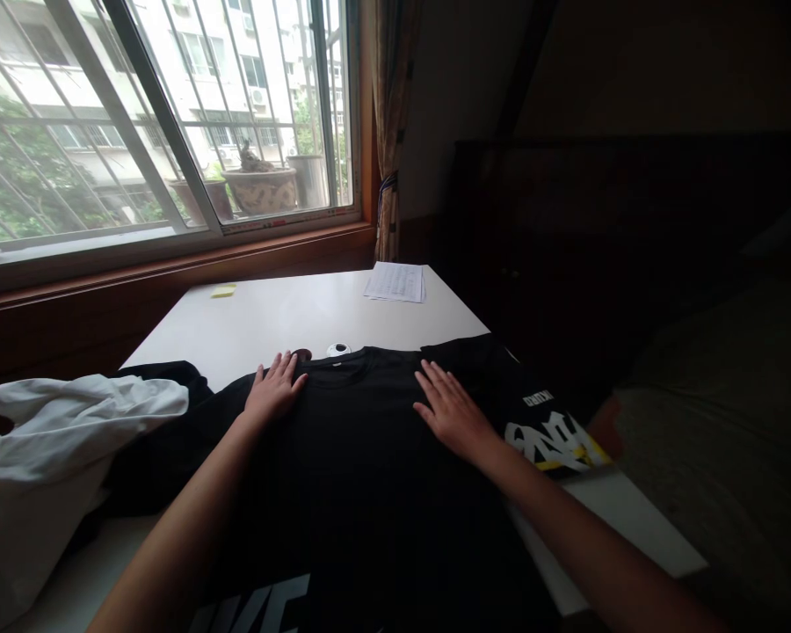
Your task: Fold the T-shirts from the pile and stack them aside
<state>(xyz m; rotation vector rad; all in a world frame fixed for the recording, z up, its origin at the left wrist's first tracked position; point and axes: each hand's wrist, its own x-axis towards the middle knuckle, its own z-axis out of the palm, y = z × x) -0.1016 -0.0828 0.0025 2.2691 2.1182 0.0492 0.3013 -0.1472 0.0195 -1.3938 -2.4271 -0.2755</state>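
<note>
Pale grey block letters [257,605], cut off by the lower edge of the view, mark the near part of a black T-shirt [369,492] spread out on a white table [290,308]. Its cloth is a deep, even black, so dark across the middle that any folds are hard to make out. At the far end sits a round neckline [343,376], its band curving in a shallow dip, with a tiny light tag [336,363] inside the back edge. Both shoulders lie broad and fairly flat.

Left hand [275,389] rests palm down near the left shoulder, fingers extended and slightly parted; right hand [453,415] lies likewise near the other shoulder, flat and loosely spread. Neither grips anything.

Beside the right forearm, black fabric bears a bold white graphic [548,440] with yellow below it; whether it belongs to the same shirt, I cannot tell. To the left lies a rumpled white garment [92,404]. Printed papers [395,282] lie at the table's far edge.
</note>
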